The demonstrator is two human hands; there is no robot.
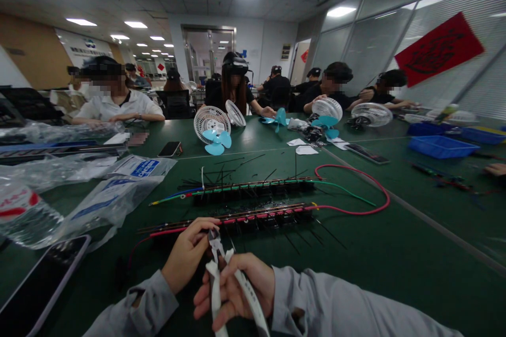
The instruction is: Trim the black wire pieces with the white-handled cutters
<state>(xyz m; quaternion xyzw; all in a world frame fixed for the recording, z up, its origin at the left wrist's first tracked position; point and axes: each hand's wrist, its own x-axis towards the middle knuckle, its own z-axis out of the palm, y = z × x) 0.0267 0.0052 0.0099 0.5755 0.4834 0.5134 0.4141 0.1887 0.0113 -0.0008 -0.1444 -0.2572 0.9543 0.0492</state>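
My right hand (243,287) grips diagonal cutters (215,247) by their white handles, with the handles spread apart. Their metal jaws lie at the near edge of a wire bundle (269,212), a long row with a red cable and several thin black cable-tie tails. Curled fingers of my left hand (187,253) are closed on the left part of this bundle, right beside the jaws; the exact spot under the fingertips is hidden. Behind it lies a second wire bundle (253,185) with green and blue wires, a white tie standing up, and more black tails.
A phone (43,284), a water bottle (23,216) and plastic bags (114,189) lie at left. A red cable (385,189) loops out at right. Farther back are fan parts (211,124), another phone (367,153), a blue tray (443,147) and several seated people.
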